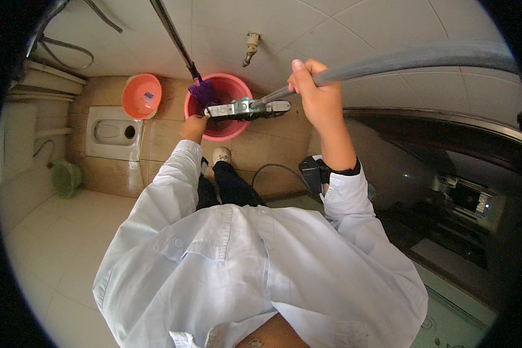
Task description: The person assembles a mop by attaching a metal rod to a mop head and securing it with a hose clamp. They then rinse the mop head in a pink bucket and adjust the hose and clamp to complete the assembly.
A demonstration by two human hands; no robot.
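Observation:
Around the grey pole (423, 61) of a mop, the fingers of my right hand (318, 93) are closed. The mop's head (223, 109) is a long white bar with a green joint and dark strands hanging beneath. It lies across the pink bucket (226, 134), and its right end reaches past the rim. My left hand (193, 127) pinches the bar's left end at the bucket's near left edge. Inside the bucket, beside the bar, rests a purple brush-like head (202, 91) on a dark metal pole (174, 33) leaning back to the wall.
An orange basin (141, 96) stands left of the bucket, by a squat toilet (113, 133). A green basket (66, 179) sits farther left. A tap (251, 49) juts from the tiled wall. At right are a dark counter (412, 151) and an appliance (470, 197).

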